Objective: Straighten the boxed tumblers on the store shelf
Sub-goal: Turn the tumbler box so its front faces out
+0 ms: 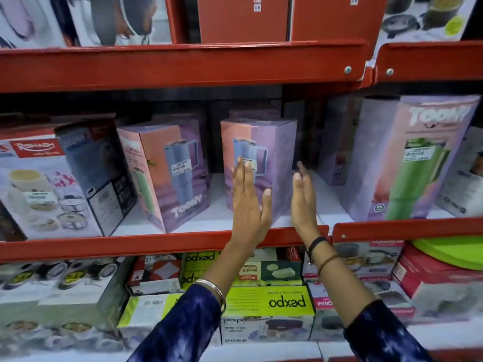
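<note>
Three pink-and-purple tumbler boxes stand on the middle red shelf (pixel 167 244). The left box (pixel 167 173) is turned at an angle and shows a blue tumbler. The middle box (pixel 264 152) is upside down and also turned. My left hand (pixel 248 202) lies flat with fingers apart against its front face. My right hand (pixel 303 199) is open beside the box's right side; I cannot tell whether it touches. The right box (pixel 415 158), larger in view, shows a green tumbler.
A cookware box (pixel 34 184) and a dark box (pixel 96 173) stand left of the tumblers. More boxes sit behind in the dark. The shelf above (pixel 183 64) hangs low. Green Pexpo boxes (pixel 271 301) fill the lower shelf.
</note>
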`<action>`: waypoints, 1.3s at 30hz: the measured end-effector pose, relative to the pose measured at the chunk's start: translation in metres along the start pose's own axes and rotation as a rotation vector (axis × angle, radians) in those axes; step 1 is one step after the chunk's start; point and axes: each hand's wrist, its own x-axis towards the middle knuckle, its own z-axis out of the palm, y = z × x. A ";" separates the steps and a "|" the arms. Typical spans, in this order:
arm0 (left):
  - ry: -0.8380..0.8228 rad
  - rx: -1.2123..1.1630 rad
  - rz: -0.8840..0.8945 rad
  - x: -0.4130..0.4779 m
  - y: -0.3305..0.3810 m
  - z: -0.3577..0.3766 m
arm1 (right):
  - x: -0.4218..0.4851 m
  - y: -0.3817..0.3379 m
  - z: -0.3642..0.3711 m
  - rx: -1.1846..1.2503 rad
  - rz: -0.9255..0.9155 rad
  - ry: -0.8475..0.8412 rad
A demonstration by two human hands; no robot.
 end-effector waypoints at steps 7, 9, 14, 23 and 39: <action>0.014 0.081 -0.220 -0.005 0.009 0.016 | 0.033 0.003 -0.008 0.123 0.263 -0.149; 0.029 0.047 -0.260 0.000 0.009 0.018 | 0.035 0.001 -0.009 0.159 0.238 -0.168; 0.049 -0.014 -0.283 0.011 0.003 0.006 | 0.032 0.003 -0.013 0.211 0.177 -0.225; 0.044 -0.311 -0.182 0.027 -0.021 -0.024 | 0.062 -0.008 -0.011 0.176 0.120 -0.443; -0.126 -0.074 -0.246 0.040 -0.028 -0.042 | 0.053 -0.003 -0.015 0.088 -0.009 -0.037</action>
